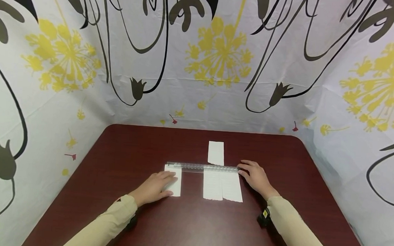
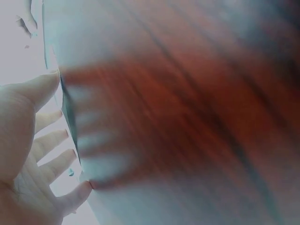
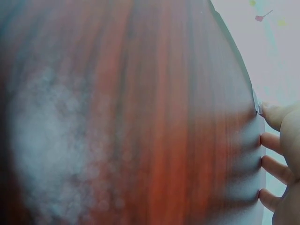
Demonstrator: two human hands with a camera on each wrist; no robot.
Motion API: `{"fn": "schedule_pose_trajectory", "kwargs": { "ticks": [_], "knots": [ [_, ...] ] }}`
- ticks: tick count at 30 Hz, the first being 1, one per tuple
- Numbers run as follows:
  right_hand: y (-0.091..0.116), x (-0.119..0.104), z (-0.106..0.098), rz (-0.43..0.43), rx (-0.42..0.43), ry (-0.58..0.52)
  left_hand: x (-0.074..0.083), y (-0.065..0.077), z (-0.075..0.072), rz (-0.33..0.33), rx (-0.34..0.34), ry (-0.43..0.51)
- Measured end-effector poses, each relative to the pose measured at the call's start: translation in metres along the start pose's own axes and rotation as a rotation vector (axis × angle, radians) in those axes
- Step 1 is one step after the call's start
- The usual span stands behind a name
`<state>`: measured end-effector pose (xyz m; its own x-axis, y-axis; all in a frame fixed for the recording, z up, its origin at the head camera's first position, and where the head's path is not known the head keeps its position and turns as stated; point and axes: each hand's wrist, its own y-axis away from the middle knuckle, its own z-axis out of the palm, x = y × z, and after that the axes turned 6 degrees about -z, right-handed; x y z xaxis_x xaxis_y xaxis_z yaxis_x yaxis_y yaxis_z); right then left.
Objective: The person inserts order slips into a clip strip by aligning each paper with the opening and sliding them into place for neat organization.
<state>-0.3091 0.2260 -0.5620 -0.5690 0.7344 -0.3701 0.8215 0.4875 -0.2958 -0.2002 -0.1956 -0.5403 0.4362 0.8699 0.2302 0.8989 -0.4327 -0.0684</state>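
Observation:
A clear plastic ruler (image 1: 192, 167) lies sideways across the upper ends of three white paper pieces. My left hand (image 1: 155, 187) rests with straight, spread fingers on the left paper piece (image 1: 177, 188), just below the ruler's left end. At the ruler's right end, the thumb and fingers of my right hand (image 1: 255, 177) touch it, the fingers extended. Side by side under the ruler's right half are the middle paper piece (image 1: 212, 187) and the right paper piece (image 1: 232, 188), both with ragged lower edges. In the right wrist view, the thumb (image 3: 272, 115) meets the ruler's tip.
Another white paper piece (image 1: 216, 152) lies beyond the ruler, its lower edge torn. Everything sits on a dark red-brown table (image 1: 185, 226) with rounded far corners. A white cloth (image 1: 173, 69) with yellow and grey flower prints hangs around the back and sides.

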Motion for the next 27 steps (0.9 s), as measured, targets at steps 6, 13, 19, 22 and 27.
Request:
{"fn": "schedule_pose_trajectory", "kwargs": {
  "ticks": [6, 13, 19, 22, 27],
  "knots": [
    [-0.0003, -0.0001, 0.0003, -0.004, 0.0, 0.001, 0.0015, -0.0001, -0.0005, -0.005, 0.0, -0.001],
    [0.0004, 0.0002, 0.001, -0.002, 0.004, 0.002, 0.0014, -0.0006, -0.0002, -0.008, -0.008, 0.01],
    [0.001, -0.0003, 0.0018, -0.005, 0.005, -0.002, -0.0003, 0.0001, 0.0023, -0.016, -0.01, 0.002],
    [0.0003, -0.0001, 0.0013, -0.005, 0.006, 0.001, -0.0004, -0.0008, 0.0023, -0.018, -0.01, 0.007],
    [0.0009, 0.0014, 0.002, -0.002, 0.015, 0.0, 0.0009, -0.0011, 0.0025, -0.019, -0.009, 0.012]
  ]
}}
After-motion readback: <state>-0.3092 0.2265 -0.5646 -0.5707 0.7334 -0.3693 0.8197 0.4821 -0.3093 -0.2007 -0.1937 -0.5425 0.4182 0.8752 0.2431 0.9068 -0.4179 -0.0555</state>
